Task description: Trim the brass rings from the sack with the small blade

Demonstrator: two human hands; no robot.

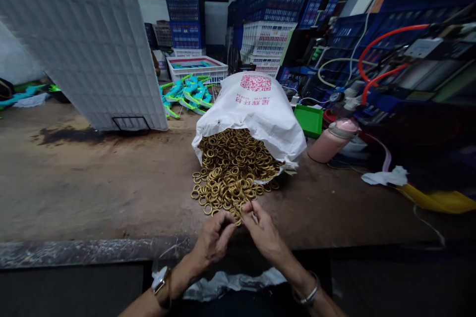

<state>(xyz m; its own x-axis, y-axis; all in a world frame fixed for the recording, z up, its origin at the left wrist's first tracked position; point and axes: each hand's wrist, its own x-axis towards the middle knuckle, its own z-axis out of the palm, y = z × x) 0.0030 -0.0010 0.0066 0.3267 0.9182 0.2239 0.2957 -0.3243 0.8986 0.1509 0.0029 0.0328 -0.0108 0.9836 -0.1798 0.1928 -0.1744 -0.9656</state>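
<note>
A white sack (256, 114) with red print lies on its side on the worn brown table (92, 183), spilling a heap of brass-coloured rings (230, 168) toward me. Both my hands meet at the near edge of the heap. My left hand (213, 237), with a watch on the wrist, has its fingers pinched together around rings. My right hand (262, 233), with a bangle on the wrist, pinches a thin silvery wire or pin (254, 214) and rings beside it. The fingertips of the two hands almost touch.
A tall white crate (92, 44) stands at the back left. Teal and green plastic parts (188, 94) lie behind the sack. A pink bottle (330, 141) and green box (309, 120) sit to the right, beside machinery with red hoses (383, 39). Blue crates (186, 15) are stacked behind.
</note>
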